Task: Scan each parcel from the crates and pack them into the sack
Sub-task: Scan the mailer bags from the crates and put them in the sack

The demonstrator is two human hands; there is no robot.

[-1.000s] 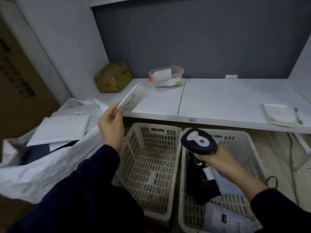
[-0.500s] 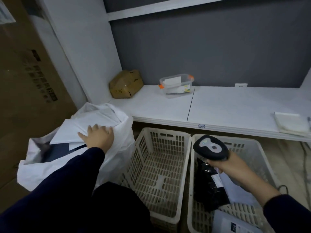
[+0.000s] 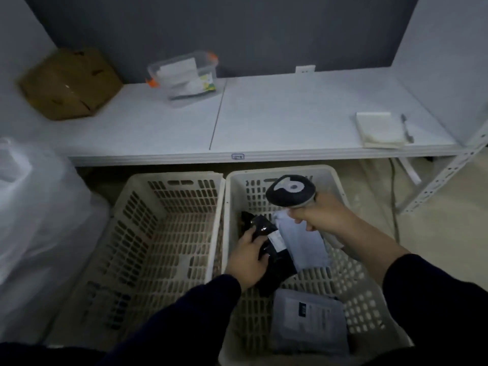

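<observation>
Inside the right crate [image 3: 340,186], the left hand [image 3: 247,256] curls its fingers round a black parcel [image 3: 280,260] near the crate's left wall. Just beyond it, the right hand [image 3: 323,215] grips a dark scanner [image 3: 290,191] over the crate's far end. A pale blue parcel [image 3: 303,244] touches the black one; a grey parcel [image 3: 309,320] lies at the near end. The left crate [image 3: 169,233] stands alongside. The white sack [image 3: 39,207] sits beside the bench's [image 3: 290,114] left front corner. On the bench, a cardboard box [image 3: 68,83] fills the back left corner and a clear container [image 3: 184,75] stands near the back edge
</observation>
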